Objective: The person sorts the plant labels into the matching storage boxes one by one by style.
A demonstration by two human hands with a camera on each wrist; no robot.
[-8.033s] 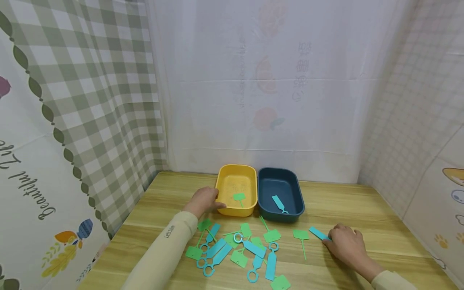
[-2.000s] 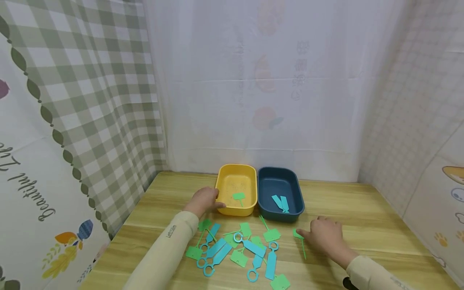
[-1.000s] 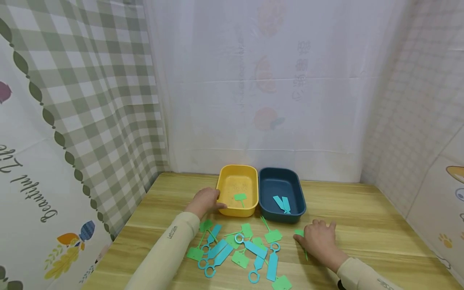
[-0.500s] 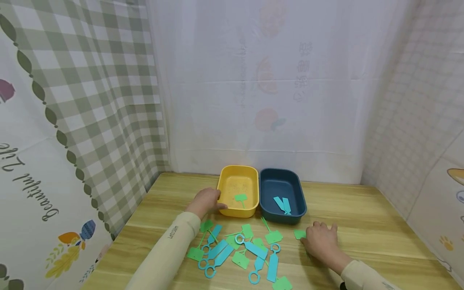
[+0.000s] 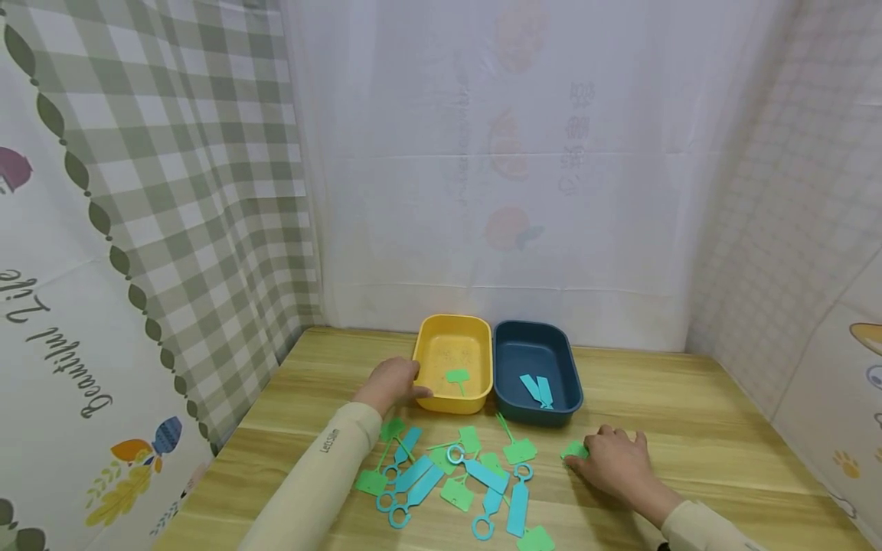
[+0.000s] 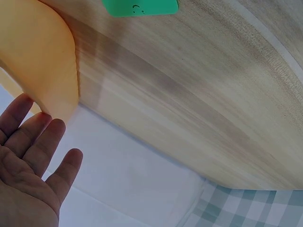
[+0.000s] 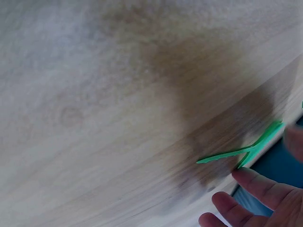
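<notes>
My right hand (image 5: pixel 619 463) pinches a green cable-tie tag (image 5: pixel 574 450) between thumb and index finger at the right of the table. In the right wrist view the tag (image 7: pixel 260 143) is seen nearly edge-on, with its thin tail sticking out. My left hand (image 5: pixel 389 384) rests at the near left corner of the yellow bin (image 5: pixel 418 348); its fairly straight fingers touch the rim, as the left wrist view shows. One green tag (image 5: pixel 458 376) lies in that bin. Two blue ring-ended tags (image 5: pixel 544 390) lie in the navy bin (image 5: pixel 577 383) beside it.
Several blue ring-ended tags (image 5: pixel 518 506) and green tags (image 5: pixel 457 493) lie scattered and overlapping on the wooden table (image 5: pixel 654 390), in front of the bins. A white curtain (image 5: pixel 386 229) hangs behind the bins, and a checked cloth (image 5: pixel 207 153) stands at the left.
A second blue tag has come into the navy bin since the oldest frame. My right hand has moved left to the lone green tag, which is now tilted in its fingers. The left hand stays put.
</notes>
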